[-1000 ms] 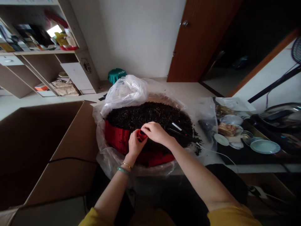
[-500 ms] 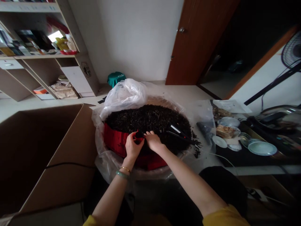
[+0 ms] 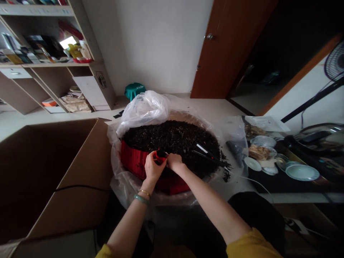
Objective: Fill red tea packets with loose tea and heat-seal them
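My left hand [image 3: 153,167] is curled round a small red packet [image 3: 162,159], whose mouth faces up and looks dark inside. Close against the packet's right side is my right hand [image 3: 174,161], its fingers drawn together; what they hold, if anything, is hidden. Both hands are over a broad heap of dark dried leaves [image 3: 172,134], which look like tea, in a round container lined with clear plastic [image 3: 118,179]. A row of stacked red packets [image 3: 133,157] lies along the near left of the heap, and more red packets [image 3: 172,186] lie below my hands.
An open cardboard box [image 3: 72,161] stands at the left. A black device with a cable [image 3: 206,154] rests on the leaves at right. Beyond it a side table holds a pale bowl [image 3: 302,172] and jars [image 3: 262,152]. A fan [image 3: 334,64] and a wooden door [image 3: 225,50] are behind.
My right hand's fingers have closed in beside the packet's mouth. The left hand still holds the red packet, and the whole view has shifted slightly.
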`<state>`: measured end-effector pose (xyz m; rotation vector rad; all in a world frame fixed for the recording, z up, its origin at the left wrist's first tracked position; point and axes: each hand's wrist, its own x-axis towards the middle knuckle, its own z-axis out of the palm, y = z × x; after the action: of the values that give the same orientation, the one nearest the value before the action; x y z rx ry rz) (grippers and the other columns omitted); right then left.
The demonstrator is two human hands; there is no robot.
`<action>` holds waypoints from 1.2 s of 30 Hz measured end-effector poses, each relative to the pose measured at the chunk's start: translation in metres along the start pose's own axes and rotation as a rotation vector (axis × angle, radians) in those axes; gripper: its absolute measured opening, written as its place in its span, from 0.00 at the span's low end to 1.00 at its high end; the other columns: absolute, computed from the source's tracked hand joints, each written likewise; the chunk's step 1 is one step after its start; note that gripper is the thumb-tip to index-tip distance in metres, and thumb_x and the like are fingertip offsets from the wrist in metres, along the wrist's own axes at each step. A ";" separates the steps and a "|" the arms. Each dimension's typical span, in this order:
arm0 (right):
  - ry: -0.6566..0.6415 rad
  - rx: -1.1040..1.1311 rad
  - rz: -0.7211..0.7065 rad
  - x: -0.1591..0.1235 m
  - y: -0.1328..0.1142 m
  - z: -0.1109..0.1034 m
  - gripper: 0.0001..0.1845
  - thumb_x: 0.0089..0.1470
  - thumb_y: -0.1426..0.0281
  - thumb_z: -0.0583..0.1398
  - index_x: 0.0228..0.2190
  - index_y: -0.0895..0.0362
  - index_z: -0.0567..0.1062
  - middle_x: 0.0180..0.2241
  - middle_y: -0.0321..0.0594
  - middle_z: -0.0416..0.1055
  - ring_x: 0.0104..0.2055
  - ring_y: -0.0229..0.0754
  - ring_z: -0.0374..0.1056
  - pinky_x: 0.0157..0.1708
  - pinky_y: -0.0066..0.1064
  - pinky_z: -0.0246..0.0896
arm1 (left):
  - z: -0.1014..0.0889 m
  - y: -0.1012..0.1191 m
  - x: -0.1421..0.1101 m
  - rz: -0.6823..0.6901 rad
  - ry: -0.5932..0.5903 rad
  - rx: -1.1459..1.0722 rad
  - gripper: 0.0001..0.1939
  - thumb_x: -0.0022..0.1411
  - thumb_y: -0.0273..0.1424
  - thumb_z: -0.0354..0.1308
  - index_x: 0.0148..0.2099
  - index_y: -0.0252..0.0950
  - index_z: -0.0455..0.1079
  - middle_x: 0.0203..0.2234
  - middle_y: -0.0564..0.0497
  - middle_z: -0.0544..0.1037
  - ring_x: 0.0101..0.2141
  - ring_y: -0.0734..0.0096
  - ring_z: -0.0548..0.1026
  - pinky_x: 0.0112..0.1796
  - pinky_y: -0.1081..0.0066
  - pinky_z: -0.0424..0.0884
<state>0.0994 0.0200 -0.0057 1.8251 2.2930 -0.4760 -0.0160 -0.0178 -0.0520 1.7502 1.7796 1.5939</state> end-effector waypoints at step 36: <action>0.570 0.539 -0.365 -0.051 0.010 -0.074 0.14 0.51 0.73 0.62 0.41 0.55 0.77 0.42 0.42 0.75 0.43 0.42 0.71 0.46 0.33 0.65 | -0.002 -0.002 0.000 0.060 -0.048 0.051 0.24 0.50 0.34 0.65 0.50 0.38 0.65 0.38 0.47 0.75 0.37 0.63 0.74 0.37 0.66 0.72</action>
<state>0.1255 0.0012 0.0785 1.9520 3.1654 -0.7716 -0.0189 -0.0180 -0.0528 1.8652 1.7774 1.5283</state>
